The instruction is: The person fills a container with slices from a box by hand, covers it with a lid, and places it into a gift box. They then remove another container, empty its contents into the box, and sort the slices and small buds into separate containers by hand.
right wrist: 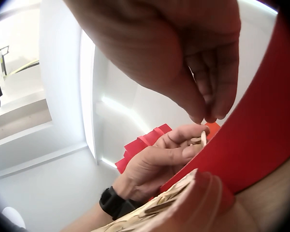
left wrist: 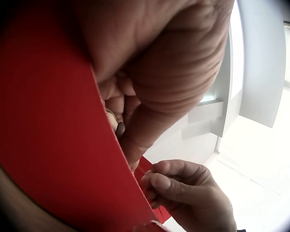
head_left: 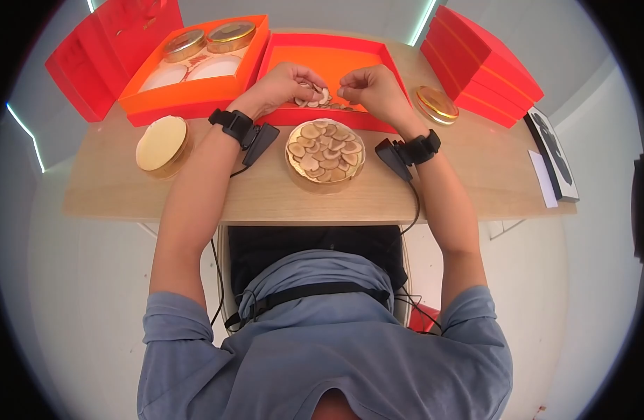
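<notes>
Over the open red box [head_left: 343, 56] with its orange lining, my left hand [head_left: 283, 82] holds several thin, pale dried slices [head_left: 320, 94] with brown rims. In the right wrist view the edge of a slice [right wrist: 203, 138] shows between the left thumb and fingers. My right hand [head_left: 375, 87] is just to the right, fingers curled and tips meeting the thumb; no slice shows between them. More slices lie in the box below the hands. In front of the box stands a round gold container [head_left: 320, 183], its top covered with overlapping slices.
A gold container with a pale top [head_left: 164, 143] stands at left. Behind it, an orange box [head_left: 252, 66] carries two gold-lidded tins [head_left: 231, 35]. A gold lid [head_left: 437, 105] lies at right beside stacked red boxes [head_left: 476, 66]. A black-and-white framed item [head_left: 554, 154] sits at the right edge.
</notes>
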Demonstrator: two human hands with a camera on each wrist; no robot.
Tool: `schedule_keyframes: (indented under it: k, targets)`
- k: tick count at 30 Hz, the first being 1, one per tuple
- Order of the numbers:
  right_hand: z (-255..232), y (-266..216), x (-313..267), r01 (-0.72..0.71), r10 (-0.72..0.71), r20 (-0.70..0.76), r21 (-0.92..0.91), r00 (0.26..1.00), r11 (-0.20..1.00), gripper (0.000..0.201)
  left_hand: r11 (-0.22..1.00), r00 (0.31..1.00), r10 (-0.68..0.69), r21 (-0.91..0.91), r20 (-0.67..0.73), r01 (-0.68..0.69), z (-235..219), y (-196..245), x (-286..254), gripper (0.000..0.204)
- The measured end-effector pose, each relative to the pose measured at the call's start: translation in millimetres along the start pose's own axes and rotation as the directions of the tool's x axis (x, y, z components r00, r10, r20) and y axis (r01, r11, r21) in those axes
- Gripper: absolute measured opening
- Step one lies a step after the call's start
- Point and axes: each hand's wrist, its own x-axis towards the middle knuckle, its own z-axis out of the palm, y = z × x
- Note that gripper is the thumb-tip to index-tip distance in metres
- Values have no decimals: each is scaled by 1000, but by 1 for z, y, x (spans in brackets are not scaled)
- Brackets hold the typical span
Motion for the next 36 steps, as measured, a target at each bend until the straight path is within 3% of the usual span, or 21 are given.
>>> schedule_keyframes:
  k: [3, 6, 9, 15, 18, 21, 24, 36]
  targets:
    - [4, 18, 10, 78, -80, 63, 29, 995, 997, 22, 1000, 1000, 9, -22, 21, -9, 0, -1, 1, 24]
    - [8, 5, 10, -64, 34, 152, 191, 988, 979, 24, 999, 998, 32, -44, 52, -30, -1, -2, 2, 25]
    - [12, 0, 10, -65, 45, 97, 219, 994, 973, 21, 998, 997, 49, -33, 61, -47, 1, 3, -2, 25]
    - [-8, -17, 0, -10, -9, 100, 187, 995, 982, 19, 999, 999, 39, 0, 18, -39, 1, 1, -2, 25]
    - [-12, -32, -10, 31, -81, 260, 190, 962, 981, 16, 999, 999, 36, -15, 35, -36, -2, 0, -1, 26]
    - [-1, -46, -19, -2, -60, 321, 191, 945, 982, 15, 999, 999, 39, -28, 34, -38, -5, -6, 3, 27]
    - [11, -52, -22, 62, -115, 332, 166, 936, 984, 16, 997, 999, 53, -53, 13, -52, -6, -11, 5, 26]
    - [23, -60, -8, -181, 111, 472, 105, 874, 978, 17, 999, 1000, 30, -35, 7, -29, -1, 0, -3, 23]
